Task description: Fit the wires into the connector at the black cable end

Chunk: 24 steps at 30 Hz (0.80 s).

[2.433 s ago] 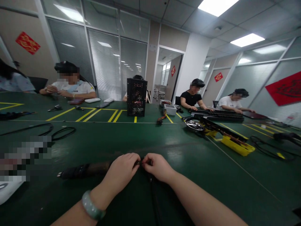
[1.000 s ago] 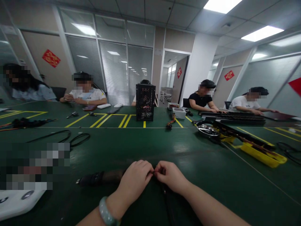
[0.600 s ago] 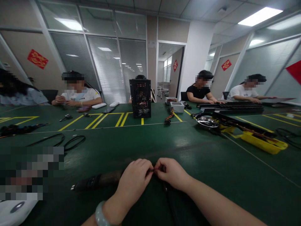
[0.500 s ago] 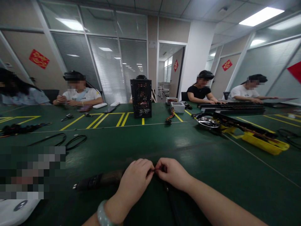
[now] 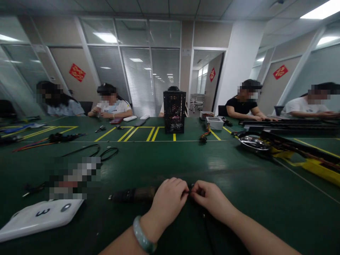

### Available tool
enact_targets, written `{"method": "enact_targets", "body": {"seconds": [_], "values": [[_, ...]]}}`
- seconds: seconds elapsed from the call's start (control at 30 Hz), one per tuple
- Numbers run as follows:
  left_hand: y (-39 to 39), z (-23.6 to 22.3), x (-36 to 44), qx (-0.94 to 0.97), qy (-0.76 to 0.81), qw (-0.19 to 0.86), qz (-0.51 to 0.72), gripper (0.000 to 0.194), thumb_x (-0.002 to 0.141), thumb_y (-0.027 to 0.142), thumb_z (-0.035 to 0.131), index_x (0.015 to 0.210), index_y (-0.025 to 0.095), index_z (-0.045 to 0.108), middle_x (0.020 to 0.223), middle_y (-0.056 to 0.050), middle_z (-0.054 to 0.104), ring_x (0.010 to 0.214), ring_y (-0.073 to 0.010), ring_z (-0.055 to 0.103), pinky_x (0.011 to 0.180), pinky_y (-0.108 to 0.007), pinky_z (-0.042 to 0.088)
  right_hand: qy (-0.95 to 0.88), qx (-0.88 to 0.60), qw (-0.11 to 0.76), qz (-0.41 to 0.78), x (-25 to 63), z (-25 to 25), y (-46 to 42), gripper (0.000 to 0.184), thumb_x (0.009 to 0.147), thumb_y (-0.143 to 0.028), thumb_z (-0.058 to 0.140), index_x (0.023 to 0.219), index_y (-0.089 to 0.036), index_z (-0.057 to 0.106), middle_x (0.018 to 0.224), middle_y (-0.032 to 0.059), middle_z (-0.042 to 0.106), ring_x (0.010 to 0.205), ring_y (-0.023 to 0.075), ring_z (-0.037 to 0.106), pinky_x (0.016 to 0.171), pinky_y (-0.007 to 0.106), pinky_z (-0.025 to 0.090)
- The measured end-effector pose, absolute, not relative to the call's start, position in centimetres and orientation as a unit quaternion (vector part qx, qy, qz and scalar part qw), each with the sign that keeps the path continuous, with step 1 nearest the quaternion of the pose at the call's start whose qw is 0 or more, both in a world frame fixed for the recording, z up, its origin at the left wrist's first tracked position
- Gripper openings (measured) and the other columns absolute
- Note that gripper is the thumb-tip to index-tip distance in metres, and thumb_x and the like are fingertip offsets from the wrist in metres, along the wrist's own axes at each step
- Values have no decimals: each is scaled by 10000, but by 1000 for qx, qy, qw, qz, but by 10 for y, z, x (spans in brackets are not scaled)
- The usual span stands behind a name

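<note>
My left hand (image 5: 170, 200) and my right hand (image 5: 211, 200) meet at the middle of the green bench, fingertips pinching the end of a thin dark cable (image 5: 191, 189). The exact strands between the fingers are too small to tell. A black cable (image 5: 205, 221) runs from the pinch down toward me. To the left of my left hand lies a thick black-and-brown sleeved cable bundle (image 5: 132, 194), its end touching that hand. A pale green bangle (image 5: 143, 235) circles my left wrist.
A white numbered board (image 5: 39, 217) lies at front left, near coiled black cables (image 5: 106, 154). A metal bowl (image 5: 253, 143) and a yellow tray (image 5: 321, 171) sit right. A black mesh computer case (image 5: 174, 111) stands ahead; several co-workers (image 5: 245, 101) sit beyond.
The whole view has swung, so the room and hands sit further right in the picture. The white board shows more fully. My hands keep the same pinch on the cable end.
</note>
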<state>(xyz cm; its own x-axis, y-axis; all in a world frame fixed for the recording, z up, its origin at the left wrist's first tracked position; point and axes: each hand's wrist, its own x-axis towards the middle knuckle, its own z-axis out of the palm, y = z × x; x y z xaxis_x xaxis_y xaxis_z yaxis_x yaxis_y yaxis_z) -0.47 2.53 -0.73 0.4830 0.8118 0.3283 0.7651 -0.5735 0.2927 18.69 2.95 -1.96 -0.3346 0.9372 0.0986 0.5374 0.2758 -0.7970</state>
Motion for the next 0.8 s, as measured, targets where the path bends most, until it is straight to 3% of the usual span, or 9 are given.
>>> {"method": "enact_targets", "body": {"seconds": [0.33,0.5,0.7,0.8], "values": [[18,2,-12,865,456,48,204,139,847,217,634,981,223,599,999,-11,643,946,-199,593,863,-361,439,-759,-483,284,333,189,-19,29,98,848,-252,597,798,-178,636,718,-21,639,647,121,551,571,206,375],[19,10,-16,870,451,56,189,141,848,250,622,988,241,636,1003,1,663,921,-194,616,821,-340,466,-766,-484,280,317,189,-17,28,92,846,-255,599,808,-184,645,720,-25,643,638,119,547,560,204,369],[28,12,-31,892,407,89,175,288,823,272,642,1109,304,637,1176,15,640,1095,-211,582,968,-370,426,-772,-486,271,307,190,-19,31,87,841,-255,605,822,-189,657,735,-22,654,651,121,557,570,205,377],[26,7,-28,877,432,88,190,249,838,267,615,1085,275,639,1125,-6,646,1005,-205,608,905,-353,457,-769,-490,269,310,189,-19,31,84,837,-250,609,840,-189,666,750,-16,666,663,126,568,582,208,388]]}}
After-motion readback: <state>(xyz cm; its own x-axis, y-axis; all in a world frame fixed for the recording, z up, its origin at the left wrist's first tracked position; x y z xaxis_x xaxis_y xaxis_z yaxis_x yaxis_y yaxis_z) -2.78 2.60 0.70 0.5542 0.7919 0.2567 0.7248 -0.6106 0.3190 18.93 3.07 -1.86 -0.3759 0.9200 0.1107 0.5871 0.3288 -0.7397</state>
